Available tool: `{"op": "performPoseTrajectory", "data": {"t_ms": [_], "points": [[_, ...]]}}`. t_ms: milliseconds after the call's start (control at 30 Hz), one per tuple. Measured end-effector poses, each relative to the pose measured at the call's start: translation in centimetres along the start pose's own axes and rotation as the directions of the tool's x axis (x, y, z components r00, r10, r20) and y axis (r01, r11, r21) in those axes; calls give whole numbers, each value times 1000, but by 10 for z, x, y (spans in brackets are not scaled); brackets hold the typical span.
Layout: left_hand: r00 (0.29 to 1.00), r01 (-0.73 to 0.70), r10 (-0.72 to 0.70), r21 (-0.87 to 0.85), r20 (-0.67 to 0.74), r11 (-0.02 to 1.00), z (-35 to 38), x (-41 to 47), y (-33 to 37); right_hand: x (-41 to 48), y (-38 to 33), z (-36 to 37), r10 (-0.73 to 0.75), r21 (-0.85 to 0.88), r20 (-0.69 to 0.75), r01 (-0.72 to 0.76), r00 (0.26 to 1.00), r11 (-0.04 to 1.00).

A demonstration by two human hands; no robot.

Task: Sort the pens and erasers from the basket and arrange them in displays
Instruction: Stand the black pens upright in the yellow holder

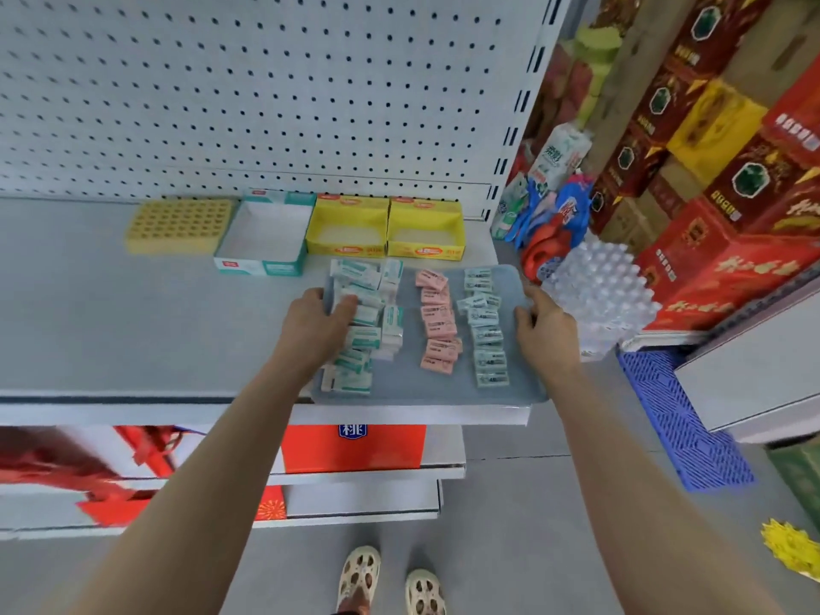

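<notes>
We've got the left hand (317, 324) curled over the tray's (408, 395) left rim, fingers on the teal erasers (361, 339), and the right hand (548, 324) gripping the right rim. The tray sits on the shelf (133, 326). Teal, pink erasers (437, 324) and pale green erasers (486, 330) lie in three columns, so we judge sorting done. Behind, the display boxes (346, 228) are empty, and we see no pens.

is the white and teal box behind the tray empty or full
Empty: the white and teal box shows a bare white floor, nothing inside.
</notes>
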State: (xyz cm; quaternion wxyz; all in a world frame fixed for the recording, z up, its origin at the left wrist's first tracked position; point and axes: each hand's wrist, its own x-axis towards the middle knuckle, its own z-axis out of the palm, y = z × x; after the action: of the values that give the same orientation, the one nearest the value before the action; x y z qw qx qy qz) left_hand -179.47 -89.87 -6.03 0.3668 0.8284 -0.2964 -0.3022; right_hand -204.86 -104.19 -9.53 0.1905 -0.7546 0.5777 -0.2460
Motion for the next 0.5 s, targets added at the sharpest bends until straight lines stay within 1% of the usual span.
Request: {"op": "performPoseTrajectory", "data": {"t_ms": [67, 133, 233, 333, 500], "points": [[1000, 13, -12, 86, -22, 996, 0, 2, 2, 4, 3, 2, -8, -24, 30, 9, 1000, 1000], [999, 24, -20, 126, -36, 992, -1, 3, 1, 6, 5, 3, -7, -25, 59, 8, 998, 1000], [999, 23, -17, 129, -42, 991, -1, 3, -2, 7, 5, 2, -9, -10, 95, 10, 995, 1000], [998, 15, -8, 127, -56, 992, 0, -1, -2, 11, 2, -2, -5, -36, 139, 10, 990, 999], [996, -13, 31, 221, -81, 975, -1, -7, 0, 16, -2, -11, -1, -105, 205, 23, 979, 994]]}}
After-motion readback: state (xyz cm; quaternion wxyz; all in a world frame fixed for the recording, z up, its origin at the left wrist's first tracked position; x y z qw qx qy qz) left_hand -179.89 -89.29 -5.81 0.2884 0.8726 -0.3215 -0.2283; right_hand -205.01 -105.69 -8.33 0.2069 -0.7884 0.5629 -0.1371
